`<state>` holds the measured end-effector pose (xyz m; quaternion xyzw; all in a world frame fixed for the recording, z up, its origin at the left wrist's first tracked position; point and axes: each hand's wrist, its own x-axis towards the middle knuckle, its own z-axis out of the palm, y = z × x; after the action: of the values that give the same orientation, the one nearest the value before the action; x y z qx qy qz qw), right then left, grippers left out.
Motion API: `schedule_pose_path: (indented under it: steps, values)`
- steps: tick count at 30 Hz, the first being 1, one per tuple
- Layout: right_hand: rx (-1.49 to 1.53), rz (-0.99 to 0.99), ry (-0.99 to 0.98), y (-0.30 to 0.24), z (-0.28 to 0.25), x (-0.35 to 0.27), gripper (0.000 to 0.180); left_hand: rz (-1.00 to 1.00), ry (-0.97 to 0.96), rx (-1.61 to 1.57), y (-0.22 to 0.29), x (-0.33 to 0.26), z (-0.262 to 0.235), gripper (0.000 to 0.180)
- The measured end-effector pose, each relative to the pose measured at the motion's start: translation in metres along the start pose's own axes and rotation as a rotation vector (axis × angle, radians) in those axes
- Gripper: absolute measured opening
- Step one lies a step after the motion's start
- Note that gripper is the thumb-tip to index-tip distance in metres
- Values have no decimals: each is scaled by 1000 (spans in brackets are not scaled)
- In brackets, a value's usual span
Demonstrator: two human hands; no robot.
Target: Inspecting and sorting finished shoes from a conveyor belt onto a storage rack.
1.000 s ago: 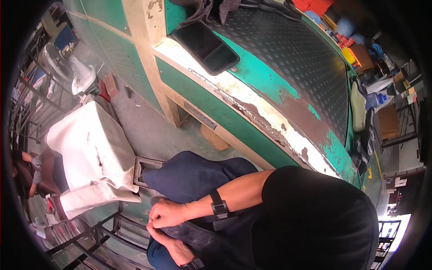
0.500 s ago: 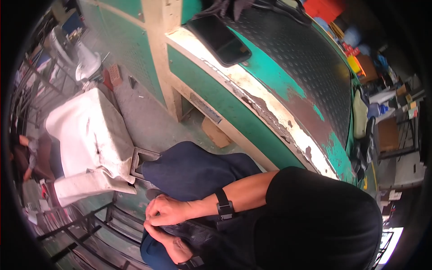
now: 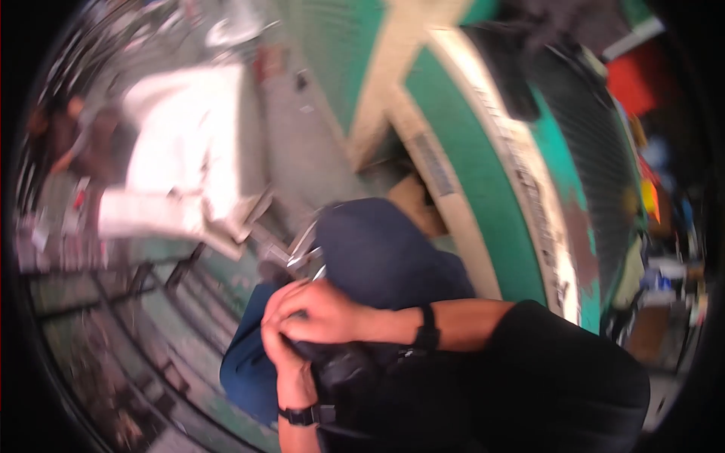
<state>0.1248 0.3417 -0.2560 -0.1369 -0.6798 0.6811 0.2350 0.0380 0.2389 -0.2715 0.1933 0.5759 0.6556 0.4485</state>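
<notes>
My right hand (image 3: 323, 311) lies across my left hand (image 3: 281, 351), its fingers curled over it, in front of my body. The left hand's fingers are mostly hidden beneath the right. No object shows between them. A black strap with a small buckle or module sits on my right wrist (image 3: 427, 331), and a similar black strap (image 3: 303, 415) on the left one. Both hands rest close to my dark blue trouser legs (image 3: 381, 253). The view is blurred by motion.
A green machine table (image 3: 476, 177) with a worn cream edge stands ahead to the right, a dark phone-like slab (image 3: 502, 72) on it. At left is a bulky white-covered object (image 3: 192, 136); below it, a black metal rack (image 3: 143, 325). Another person (image 3: 83, 136) sits far left.
The whole view has turned: the table appears farther right and steeper, the white-covered object higher. My hands stay together, the right one still over the left.
</notes>
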Motion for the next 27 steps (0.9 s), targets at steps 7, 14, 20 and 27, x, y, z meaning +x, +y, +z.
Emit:
schedule_pose_path:
  steps: [7,14,20,27]
  values:
    - [236,185,-63,12,-25,26,31,-158,149,-221,-12,3,-3,56]
    - [773,590,59,30,-31,50,55,-688,40,-911,20,-100,-1,54]
    - [867,510,202,49,-18,15,39,-690,270,-981,49,-113,28,45]
    - [895,490,238,35,-16,12,44,-671,315,-845,63,-132,36,54]
